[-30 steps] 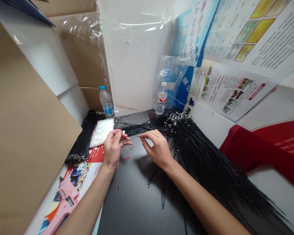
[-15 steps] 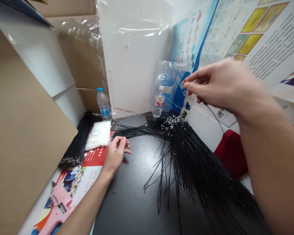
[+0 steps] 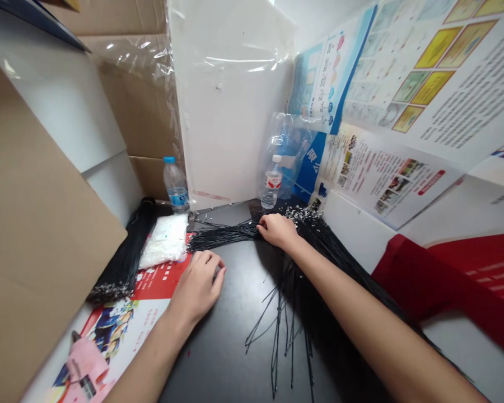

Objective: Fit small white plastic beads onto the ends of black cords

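Near, at 7 o'clock: pink glue gun on a poster. L hand lay palm-down on black table, fingers loosely bent, nothing seen in it. Just past centre, R hand sat on black wire strands fanning to 5 o'clock; fingers curled over them, grip unclear. Strands looked light, thin, springy, prob. tangle-prone; best pinched near white-tipped ends. Farther: white bag at 9, water bottles at 10 and 12.

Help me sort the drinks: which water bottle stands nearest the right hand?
The bottle with the white cap and red label, just behind the right hand; the blue-capped bottle stands farther left, behind the white bag.
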A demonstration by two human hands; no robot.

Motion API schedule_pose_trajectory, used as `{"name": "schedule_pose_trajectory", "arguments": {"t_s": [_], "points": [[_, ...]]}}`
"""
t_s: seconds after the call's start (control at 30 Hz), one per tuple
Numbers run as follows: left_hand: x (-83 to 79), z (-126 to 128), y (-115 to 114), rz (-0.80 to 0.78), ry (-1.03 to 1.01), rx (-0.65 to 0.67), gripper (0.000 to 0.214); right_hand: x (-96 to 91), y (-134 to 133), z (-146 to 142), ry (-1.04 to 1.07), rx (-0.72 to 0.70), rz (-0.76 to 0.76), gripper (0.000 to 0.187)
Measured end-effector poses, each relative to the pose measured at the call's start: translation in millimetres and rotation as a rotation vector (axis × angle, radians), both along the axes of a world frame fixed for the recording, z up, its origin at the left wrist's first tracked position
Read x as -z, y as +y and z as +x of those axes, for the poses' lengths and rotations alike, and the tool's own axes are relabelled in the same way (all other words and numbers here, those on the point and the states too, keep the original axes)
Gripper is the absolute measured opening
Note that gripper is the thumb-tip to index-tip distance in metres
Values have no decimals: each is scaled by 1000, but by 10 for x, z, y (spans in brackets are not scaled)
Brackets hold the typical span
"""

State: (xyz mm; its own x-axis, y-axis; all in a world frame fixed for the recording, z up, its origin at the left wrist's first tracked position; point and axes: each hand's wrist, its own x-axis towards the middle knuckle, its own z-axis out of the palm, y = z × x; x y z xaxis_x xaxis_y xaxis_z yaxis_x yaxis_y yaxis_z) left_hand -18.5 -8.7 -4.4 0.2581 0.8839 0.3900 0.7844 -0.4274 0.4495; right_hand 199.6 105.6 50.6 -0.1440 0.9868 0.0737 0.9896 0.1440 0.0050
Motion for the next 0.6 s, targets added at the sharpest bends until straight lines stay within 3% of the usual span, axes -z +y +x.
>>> {"name": "schedule_pose_trajectory", "arguments": {"t_s": [0.2,0.37,0.47,0.6], "points": [[-20,11,7,-17,23,-17,13,179,48,-92,81,5,15,25],[-6,21,6,-38,18,-15,12,191,25,-23,220,-4,73,23],[20,22,9,-37,21,-18,12,37,28,9,324,-24,103,23],[6,30,3,11,-1,-14,10,-416,-88,15,546,-155,139,22]]}}
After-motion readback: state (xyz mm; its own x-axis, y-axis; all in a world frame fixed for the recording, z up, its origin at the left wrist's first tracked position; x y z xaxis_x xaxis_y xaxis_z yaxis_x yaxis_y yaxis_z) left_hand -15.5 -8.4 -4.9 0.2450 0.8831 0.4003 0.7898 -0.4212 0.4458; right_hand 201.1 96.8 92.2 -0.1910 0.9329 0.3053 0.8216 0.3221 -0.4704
